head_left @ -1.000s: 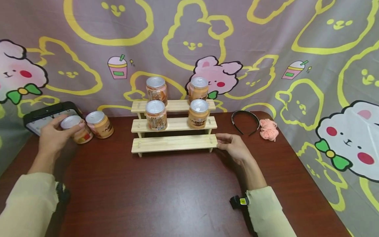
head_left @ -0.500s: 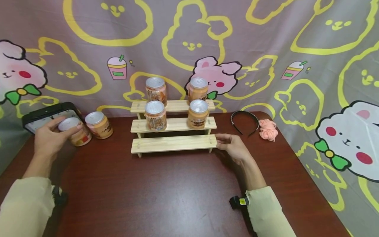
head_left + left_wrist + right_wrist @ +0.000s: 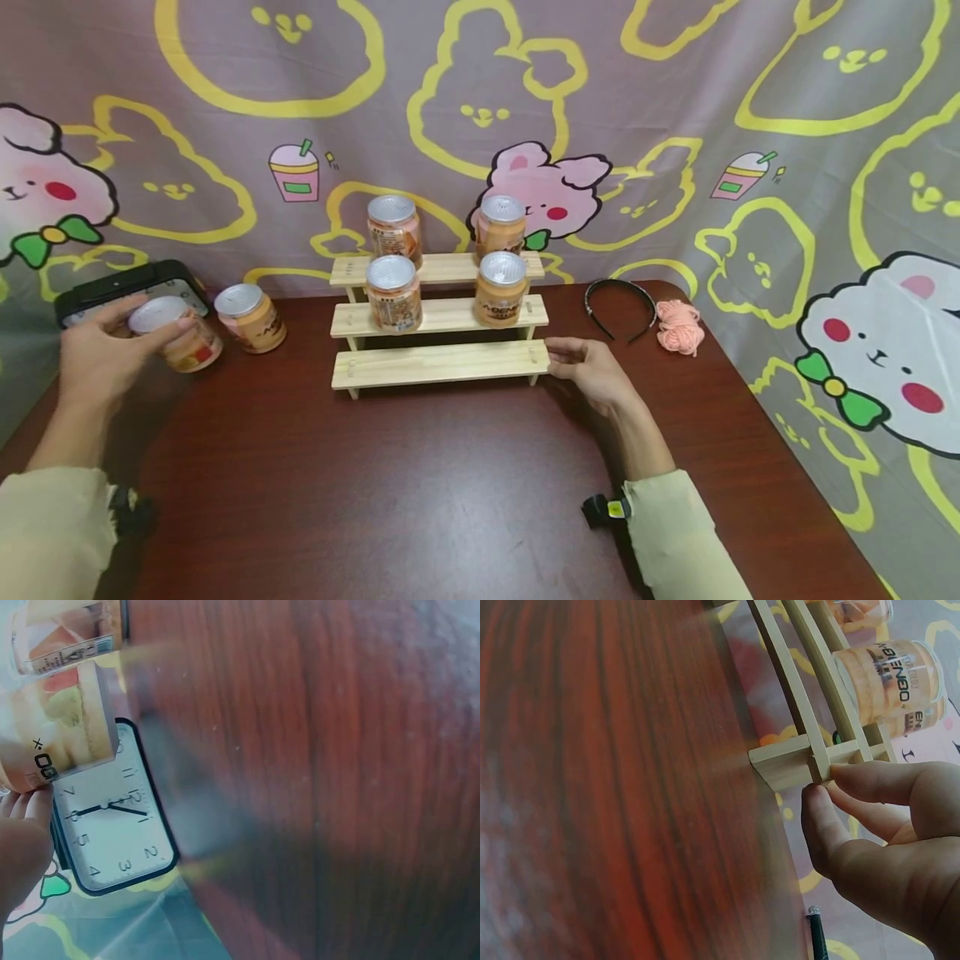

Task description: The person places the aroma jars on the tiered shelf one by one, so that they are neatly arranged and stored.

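My left hand (image 3: 97, 354) grips a jar (image 3: 193, 348) with a silver lid and an orange fruit label, at the table's left. In the left wrist view this jar (image 3: 64, 724) overlaps the clock behind it. Another such jar (image 3: 257, 323) stands just to its right. At the right end of a three-step wooden display rack (image 3: 442, 364), my right hand (image 3: 596, 375) pinches the end of the lowest board between thumb and fingers. Two jars stand on the middle step, among them a front right jar (image 3: 500, 296), and two more on the top step.
A black-framed clock (image 3: 135, 287) leans at the back left, partly behind the left hand. Right of the rack lie a dark headband (image 3: 621, 310) and a pink yarn skein (image 3: 680, 327). A patterned curtain (image 3: 360, 142) hangs along the table's back edge.
My left hand has drawn the gripped jar left, widening the gap to the neighbouring jar and covering more of the clock. The right hand stays at the rack's end.
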The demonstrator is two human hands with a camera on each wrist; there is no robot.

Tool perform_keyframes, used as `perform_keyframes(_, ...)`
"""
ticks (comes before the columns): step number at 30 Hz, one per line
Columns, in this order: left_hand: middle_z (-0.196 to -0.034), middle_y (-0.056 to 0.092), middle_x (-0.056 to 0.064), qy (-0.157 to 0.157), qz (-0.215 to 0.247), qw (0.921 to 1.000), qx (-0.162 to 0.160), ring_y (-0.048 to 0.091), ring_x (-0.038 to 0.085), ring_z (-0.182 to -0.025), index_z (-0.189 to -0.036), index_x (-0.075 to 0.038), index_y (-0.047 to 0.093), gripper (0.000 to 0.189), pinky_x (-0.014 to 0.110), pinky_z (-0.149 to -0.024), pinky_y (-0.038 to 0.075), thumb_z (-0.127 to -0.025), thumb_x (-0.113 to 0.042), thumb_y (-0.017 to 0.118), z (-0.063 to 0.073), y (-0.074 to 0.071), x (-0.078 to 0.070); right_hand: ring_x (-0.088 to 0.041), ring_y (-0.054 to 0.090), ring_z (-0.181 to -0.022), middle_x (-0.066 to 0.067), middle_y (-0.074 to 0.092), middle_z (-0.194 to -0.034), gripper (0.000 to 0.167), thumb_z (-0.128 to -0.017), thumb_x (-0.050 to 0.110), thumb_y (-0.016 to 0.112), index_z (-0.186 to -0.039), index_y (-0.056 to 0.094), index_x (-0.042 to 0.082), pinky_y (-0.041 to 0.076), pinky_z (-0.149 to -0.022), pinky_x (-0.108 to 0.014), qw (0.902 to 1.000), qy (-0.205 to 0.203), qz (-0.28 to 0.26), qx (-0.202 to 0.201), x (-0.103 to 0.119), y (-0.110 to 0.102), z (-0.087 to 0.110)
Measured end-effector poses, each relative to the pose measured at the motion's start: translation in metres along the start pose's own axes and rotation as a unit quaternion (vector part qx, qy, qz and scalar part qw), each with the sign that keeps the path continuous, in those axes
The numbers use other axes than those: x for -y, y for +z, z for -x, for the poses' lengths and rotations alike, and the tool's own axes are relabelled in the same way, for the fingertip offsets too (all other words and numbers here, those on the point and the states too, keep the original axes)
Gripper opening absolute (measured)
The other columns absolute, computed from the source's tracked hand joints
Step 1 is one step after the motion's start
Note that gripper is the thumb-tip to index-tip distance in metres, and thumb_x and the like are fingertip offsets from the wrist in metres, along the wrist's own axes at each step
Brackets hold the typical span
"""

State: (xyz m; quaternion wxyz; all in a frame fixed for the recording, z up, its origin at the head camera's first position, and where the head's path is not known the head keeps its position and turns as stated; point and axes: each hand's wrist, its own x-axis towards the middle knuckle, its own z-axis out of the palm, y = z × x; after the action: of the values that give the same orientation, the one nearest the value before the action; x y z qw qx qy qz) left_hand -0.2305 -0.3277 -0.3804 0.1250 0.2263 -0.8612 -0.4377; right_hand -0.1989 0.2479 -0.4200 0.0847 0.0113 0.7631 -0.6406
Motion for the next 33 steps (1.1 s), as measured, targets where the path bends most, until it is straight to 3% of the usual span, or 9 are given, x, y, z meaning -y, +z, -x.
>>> perform_keyframes(6,-0.127,0.058,-0.009,0.015,0.024,0.9995,-0.010,0.051,-0.003,-0.095,-0.149,-0.016,0.053,0.080,0.005,-0.069,0.040,-0.081,-0.042,0.086,0.004,-0.003,-0.006,-0.022,0.059,-0.111,-0.033,0.053,-0.137,0.047,-0.095,-0.013,0.058,-0.140,0.048,-0.016,0.052,-0.086,-0.020,1.0000,0.000,-0.002,0.001,0.000,-0.001,0.001)
perform_keyframes(11,-0.140,0.056,0.001,0.040,0.025,0.9989,0.000,0.052,-0.001,-0.102,-0.151,-0.016,0.051,0.080,0.003,-0.078,0.044,-0.083,-0.043,0.083,0.007,-0.003,-0.015,-0.015,0.061,-0.102,-0.034,0.055,-0.132,0.046,-0.095,-0.014,0.057,-0.140,0.047,-0.017,0.053,-0.085,-0.020,0.9999,-0.005,-0.007,0.006,-0.001,0.000,0.000)
perform_keyframes(15,-0.147,0.052,0.015,0.066,0.000,0.9978,0.010,0.051,-0.002,-0.104,-0.152,-0.011,0.048,0.082,0.012,-0.095,0.045,-0.085,-0.046,0.080,0.011,-0.002,-0.022,-0.014,0.061,-0.102,-0.034,0.055,-0.132,0.046,-0.095,-0.013,0.057,-0.140,0.047,-0.017,0.053,-0.085,-0.020,0.9999,-0.008,-0.009,0.008,0.000,0.000,0.000)
perform_keyframes(18,-0.147,0.050,0.019,0.074,-0.010,0.9971,0.015,0.051,-0.001,-0.105,-0.152,-0.009,0.047,0.083,0.017,-0.099,0.045,-0.086,-0.048,0.078,0.016,-0.002,-0.026,-0.014,0.062,-0.101,-0.034,0.056,-0.131,0.046,-0.095,-0.013,0.057,-0.140,0.047,-0.017,0.053,-0.084,-0.020,0.9999,-0.006,-0.009,0.006,-0.001,0.000,0.000)
perform_keyframes(24,-0.137,0.055,0.013,0.092,-0.004,0.9955,0.020,0.052,0.000,-0.100,-0.147,-0.007,0.053,0.079,0.003,-0.078,0.044,-0.084,-0.046,0.081,0.023,-0.003,-0.031,-0.012,0.062,-0.100,-0.034,0.055,-0.132,0.047,-0.094,-0.014,0.057,-0.140,0.047,-0.017,0.053,-0.085,-0.020,0.9999,-0.003,-0.010,0.008,-0.001,0.000,0.000)
perform_keyframes(29,-0.128,0.059,0.009,0.125,-0.008,0.9916,0.033,0.052,-0.005,-0.093,-0.140,-0.006,0.057,0.074,0.003,-0.070,0.042,-0.082,-0.042,0.085,0.027,-0.001,-0.035,-0.012,0.061,-0.102,-0.033,0.055,-0.132,0.047,-0.093,-0.015,0.057,-0.139,0.048,-0.017,0.053,-0.084,-0.019,0.9999,-0.004,-0.011,0.002,0.000,0.000,0.001)
perform_keyframes(33,-0.111,0.060,-0.012,0.162,0.006,0.9857,0.046,0.053,-0.008,-0.088,-0.135,-0.004,0.059,0.067,0.002,-0.067,0.042,-0.082,-0.034,0.087,0.032,-0.001,-0.039,-0.011,0.061,-0.100,-0.032,0.056,-0.131,0.046,-0.093,-0.016,0.057,-0.138,0.048,-0.018,0.053,-0.084,-0.019,0.9999,-0.004,-0.015,0.002,0.000,0.001,0.000)
